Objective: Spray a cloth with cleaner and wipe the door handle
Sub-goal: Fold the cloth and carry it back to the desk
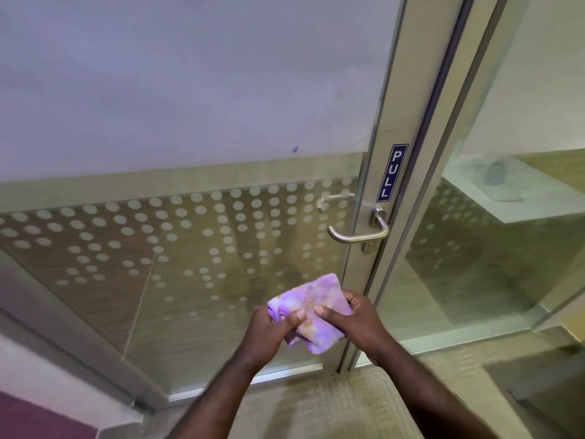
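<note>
A folded purple cloth (311, 301) with yellowish blotches is held between both hands, low in the middle of the view. My left hand (272, 331) grips its left, bunched edge with the thumb on top. My right hand (354, 324) pinches its right side. The brushed-metal lever door handle (359, 236) sits above the cloth on the aluminium door frame (376, 172), apart from both hands. No spray bottle is visible.
A blue PULL sticker (392, 172) is fixed above the handle. The glass door (196, 248) has a frosted upper panel and white dots lower down. A glass side panel (493, 248) stands to the right. Beige carpet (316, 403) covers the floor.
</note>
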Motion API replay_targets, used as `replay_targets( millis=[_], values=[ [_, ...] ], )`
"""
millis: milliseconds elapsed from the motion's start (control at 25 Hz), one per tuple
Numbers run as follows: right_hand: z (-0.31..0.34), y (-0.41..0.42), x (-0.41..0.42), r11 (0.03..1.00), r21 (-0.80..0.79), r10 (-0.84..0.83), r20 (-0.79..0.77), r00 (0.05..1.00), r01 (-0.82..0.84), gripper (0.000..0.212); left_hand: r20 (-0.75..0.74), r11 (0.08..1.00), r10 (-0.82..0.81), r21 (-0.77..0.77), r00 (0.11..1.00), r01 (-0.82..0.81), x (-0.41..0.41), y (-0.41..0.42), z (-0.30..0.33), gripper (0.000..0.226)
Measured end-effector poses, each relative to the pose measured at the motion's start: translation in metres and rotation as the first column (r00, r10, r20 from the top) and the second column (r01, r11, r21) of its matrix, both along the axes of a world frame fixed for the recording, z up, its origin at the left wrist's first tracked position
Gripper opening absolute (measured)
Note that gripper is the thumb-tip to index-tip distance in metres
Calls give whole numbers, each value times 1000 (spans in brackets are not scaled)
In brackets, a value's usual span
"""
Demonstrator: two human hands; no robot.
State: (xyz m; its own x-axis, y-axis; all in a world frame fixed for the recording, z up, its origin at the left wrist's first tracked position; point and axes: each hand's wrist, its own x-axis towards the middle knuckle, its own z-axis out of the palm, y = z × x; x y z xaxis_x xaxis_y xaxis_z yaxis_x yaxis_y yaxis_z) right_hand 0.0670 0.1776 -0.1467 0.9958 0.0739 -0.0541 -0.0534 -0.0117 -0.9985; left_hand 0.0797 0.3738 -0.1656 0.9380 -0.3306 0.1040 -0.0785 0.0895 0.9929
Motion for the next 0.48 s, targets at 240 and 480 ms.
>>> replay_targets(
  millis=[240, 480],
  values=[
    [-25, -44, -23, 997, 60, -32, -136, 990, 40, 26, -134, 941, 332, 111, 934, -319, -32, -44, -16, 56],
    [-51, -72, -49, 990, 38, -127, -162, 979, 134, 5, -26, 769, 565, 381, 825, -514, -66, -81, -22, 32]
  ],
)
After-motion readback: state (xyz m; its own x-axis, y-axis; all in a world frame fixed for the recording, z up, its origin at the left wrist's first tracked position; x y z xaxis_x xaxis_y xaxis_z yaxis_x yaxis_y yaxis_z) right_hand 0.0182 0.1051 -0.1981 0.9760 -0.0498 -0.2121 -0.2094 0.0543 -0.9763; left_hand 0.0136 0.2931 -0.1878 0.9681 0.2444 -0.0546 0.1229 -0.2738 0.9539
